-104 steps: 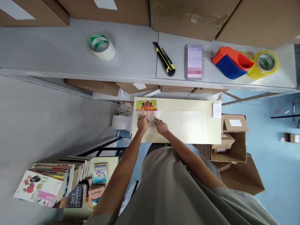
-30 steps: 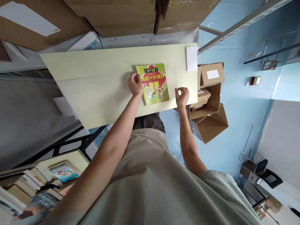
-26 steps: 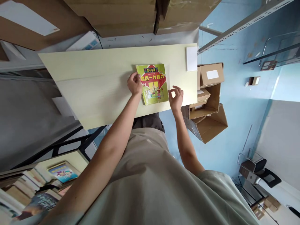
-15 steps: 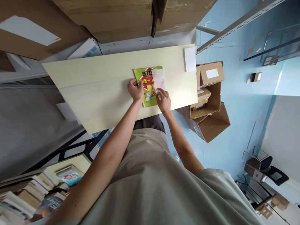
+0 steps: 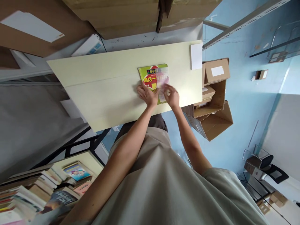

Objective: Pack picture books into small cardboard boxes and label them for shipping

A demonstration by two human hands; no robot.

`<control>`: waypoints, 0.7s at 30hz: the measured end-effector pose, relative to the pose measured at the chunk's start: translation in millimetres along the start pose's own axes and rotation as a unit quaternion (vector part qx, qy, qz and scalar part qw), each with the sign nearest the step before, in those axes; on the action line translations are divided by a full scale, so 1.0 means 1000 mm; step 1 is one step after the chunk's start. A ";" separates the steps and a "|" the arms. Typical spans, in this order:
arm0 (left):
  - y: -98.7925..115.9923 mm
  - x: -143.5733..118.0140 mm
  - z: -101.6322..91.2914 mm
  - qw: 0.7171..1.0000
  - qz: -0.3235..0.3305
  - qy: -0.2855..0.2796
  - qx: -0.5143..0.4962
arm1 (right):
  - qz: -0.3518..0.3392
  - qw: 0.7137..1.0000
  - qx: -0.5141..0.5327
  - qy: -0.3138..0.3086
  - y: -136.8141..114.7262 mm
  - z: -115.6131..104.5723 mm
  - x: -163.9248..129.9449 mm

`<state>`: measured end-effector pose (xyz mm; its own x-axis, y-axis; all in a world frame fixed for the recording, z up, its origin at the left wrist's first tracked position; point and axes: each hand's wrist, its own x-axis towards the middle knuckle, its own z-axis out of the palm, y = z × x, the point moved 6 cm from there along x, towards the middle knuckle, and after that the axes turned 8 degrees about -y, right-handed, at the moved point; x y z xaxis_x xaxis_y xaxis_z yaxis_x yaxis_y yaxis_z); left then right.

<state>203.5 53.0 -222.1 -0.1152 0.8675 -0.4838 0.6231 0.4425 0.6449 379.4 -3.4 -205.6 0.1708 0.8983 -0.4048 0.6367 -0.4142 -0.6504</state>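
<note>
A green and yellow children's book [image 5: 150, 72] with a red title lies on the pale yellow table [image 5: 105, 84]. A clear plastic wrap [image 5: 163, 78] covers the book's right half. My left hand [image 5: 147, 94] presses on the book's near left corner and holds it down. My right hand [image 5: 172, 95] grips the wrap at the book's near right corner. The two hands are almost touching. The lower part of the cover is hidden under them.
A white pad [image 5: 196, 56] lies at the table's right end. Open cardboard boxes [image 5: 215, 93] stand on the blue floor to the right. Large cartons [image 5: 117, 15] sit behind the table. Stacked books [image 5: 47, 193] are at lower left, an office chair [image 5: 264, 165] at far right.
My right hand came in from the bare table on the right and pulled the clear wrap over the book's right half. My left hand slid from the book's left edge onto its near corner.
</note>
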 end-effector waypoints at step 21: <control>-0.001 -0.044 -0.035 0.945 0.267 -0.191 0.008 | 0.028 0.996 -0.083 -0.024 -0.101 -0.043 0.040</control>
<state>181.4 22.6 -180.8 0.5045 0.8194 -0.2721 0.5257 -0.0416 0.8497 354.1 80.9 -128.7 0.1754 0.8647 -0.4707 0.7429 -0.4300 -0.5131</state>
